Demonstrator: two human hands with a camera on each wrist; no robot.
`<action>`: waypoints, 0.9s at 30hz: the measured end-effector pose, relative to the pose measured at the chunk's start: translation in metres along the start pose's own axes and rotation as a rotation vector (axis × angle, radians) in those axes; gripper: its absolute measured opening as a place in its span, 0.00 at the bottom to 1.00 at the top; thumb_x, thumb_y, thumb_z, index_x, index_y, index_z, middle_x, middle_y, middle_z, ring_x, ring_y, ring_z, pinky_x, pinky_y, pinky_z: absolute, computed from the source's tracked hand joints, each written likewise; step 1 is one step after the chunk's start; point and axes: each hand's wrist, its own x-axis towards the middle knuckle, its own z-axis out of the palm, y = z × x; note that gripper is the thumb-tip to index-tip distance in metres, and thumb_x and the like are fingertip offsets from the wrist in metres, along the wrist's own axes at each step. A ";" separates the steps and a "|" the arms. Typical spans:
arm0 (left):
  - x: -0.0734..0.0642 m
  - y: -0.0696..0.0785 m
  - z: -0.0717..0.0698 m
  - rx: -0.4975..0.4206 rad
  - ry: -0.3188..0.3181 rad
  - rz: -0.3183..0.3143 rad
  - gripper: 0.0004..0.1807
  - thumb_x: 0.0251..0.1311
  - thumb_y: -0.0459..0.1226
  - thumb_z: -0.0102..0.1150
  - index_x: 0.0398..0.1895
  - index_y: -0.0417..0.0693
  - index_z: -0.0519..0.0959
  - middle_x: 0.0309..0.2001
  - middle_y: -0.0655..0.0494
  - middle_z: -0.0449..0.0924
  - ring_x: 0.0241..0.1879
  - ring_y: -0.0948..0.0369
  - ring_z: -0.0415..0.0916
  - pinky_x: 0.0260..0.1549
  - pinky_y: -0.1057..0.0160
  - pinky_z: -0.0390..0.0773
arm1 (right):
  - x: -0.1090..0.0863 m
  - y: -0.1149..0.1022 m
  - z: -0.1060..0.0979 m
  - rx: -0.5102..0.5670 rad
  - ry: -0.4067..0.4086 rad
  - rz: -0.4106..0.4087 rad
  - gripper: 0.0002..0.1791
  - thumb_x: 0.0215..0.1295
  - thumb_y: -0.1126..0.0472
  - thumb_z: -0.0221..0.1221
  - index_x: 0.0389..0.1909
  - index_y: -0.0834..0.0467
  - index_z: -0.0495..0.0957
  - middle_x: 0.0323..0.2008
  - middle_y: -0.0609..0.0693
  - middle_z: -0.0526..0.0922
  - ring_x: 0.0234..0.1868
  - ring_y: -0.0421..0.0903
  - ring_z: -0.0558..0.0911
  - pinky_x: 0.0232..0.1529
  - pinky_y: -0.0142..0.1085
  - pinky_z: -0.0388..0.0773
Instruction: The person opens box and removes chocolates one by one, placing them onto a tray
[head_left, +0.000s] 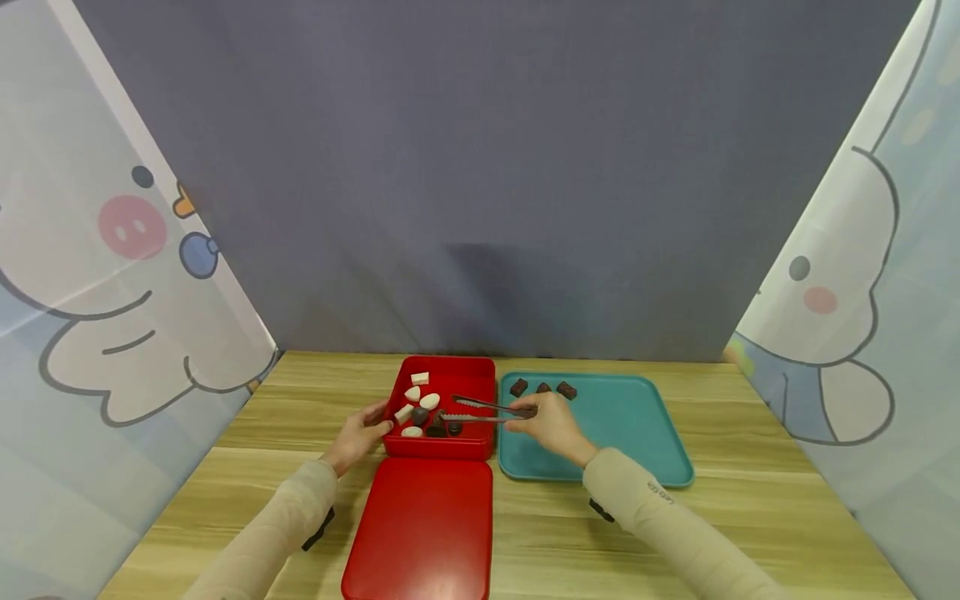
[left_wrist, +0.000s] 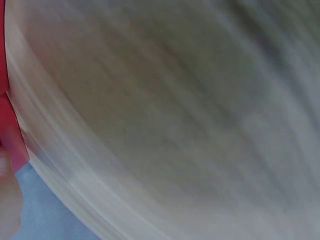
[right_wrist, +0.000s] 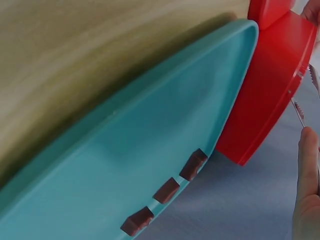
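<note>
My right hand [head_left: 551,423] grips metal serrated tongs [head_left: 487,418], whose arms stand apart over the red box [head_left: 472,446]. Nothing shows between the tong tips, which hang above the box's dark pieces. Inside the box lie several white pieces [head_left: 430,402] and a few dark brown, chocolate-like pieces [head_left: 420,415], mostly toward its left and front. My left hand [head_left: 358,440] rests against the box's left wall, its thumb and fingers touching the outside. Three brown chocolate-like pieces [right_wrist: 166,190] sit in a row along the far edge of the teal tray [head_left: 622,433], right of the box.
A flat red lid [head_left: 420,529] lies on the wooden table [head_left: 547,542] just in front of the box. Behind the table hangs a grey curtain [head_left: 480,183]. Cartoon-printed curtains [head_left: 112,333] stand at both sides. The left wrist view is mostly blurred.
</note>
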 end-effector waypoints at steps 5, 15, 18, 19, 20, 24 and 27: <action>0.000 0.002 0.001 0.013 0.005 0.003 0.28 0.64 0.31 0.48 0.67 0.36 0.57 0.64 0.34 0.60 0.62 0.43 0.61 0.56 0.52 0.70 | 0.002 0.002 0.005 -0.019 -0.021 -0.019 0.17 0.49 0.57 0.68 0.41 0.58 0.83 0.41 0.54 0.83 0.36 0.43 0.81 0.32 0.32 0.79; 0.000 0.003 0.000 0.016 -0.001 0.008 0.28 0.65 0.31 0.47 0.68 0.35 0.56 0.65 0.34 0.59 0.63 0.43 0.60 0.57 0.52 0.69 | 0.005 0.002 0.017 -0.067 -0.022 -0.041 0.15 0.49 0.57 0.68 0.39 0.57 0.84 0.39 0.53 0.84 0.35 0.43 0.81 0.31 0.31 0.78; 0.000 0.003 0.000 0.013 0.008 0.010 0.28 0.64 0.31 0.47 0.67 0.35 0.57 0.65 0.34 0.59 0.63 0.43 0.60 0.57 0.51 0.68 | 0.005 0.000 0.020 -0.084 -0.039 -0.059 0.15 0.49 0.56 0.68 0.39 0.57 0.84 0.39 0.51 0.85 0.36 0.42 0.81 0.31 0.31 0.78; -0.001 0.003 0.000 0.016 0.007 0.011 0.28 0.64 0.31 0.47 0.67 0.35 0.56 0.65 0.34 0.59 0.63 0.43 0.60 0.57 0.51 0.69 | 0.005 0.000 0.021 -0.092 -0.040 -0.067 0.14 0.49 0.56 0.68 0.38 0.57 0.84 0.38 0.51 0.85 0.35 0.42 0.81 0.31 0.31 0.78; 0.000 0.003 0.000 0.016 0.009 0.011 0.28 0.64 0.31 0.47 0.67 0.35 0.56 0.64 0.34 0.60 0.63 0.43 0.60 0.57 0.51 0.69 | 0.005 -0.001 0.022 -0.096 -0.044 -0.071 0.14 0.49 0.57 0.68 0.38 0.57 0.84 0.38 0.51 0.85 0.35 0.42 0.81 0.31 0.31 0.78; -0.001 0.002 0.001 0.019 0.007 0.002 0.28 0.65 0.32 0.47 0.67 0.35 0.56 0.64 0.34 0.60 0.63 0.43 0.60 0.57 0.52 0.69 | 0.006 -0.001 0.025 -0.117 -0.048 -0.074 0.14 0.49 0.57 0.68 0.38 0.58 0.84 0.38 0.51 0.85 0.34 0.42 0.81 0.30 0.30 0.77; -0.002 0.002 0.001 0.021 0.007 -0.003 0.28 0.65 0.32 0.47 0.68 0.35 0.56 0.65 0.34 0.59 0.63 0.43 0.60 0.56 0.52 0.69 | 0.007 -0.002 0.027 -0.138 -0.047 -0.072 0.14 0.49 0.57 0.68 0.38 0.57 0.84 0.38 0.51 0.84 0.35 0.43 0.81 0.30 0.30 0.77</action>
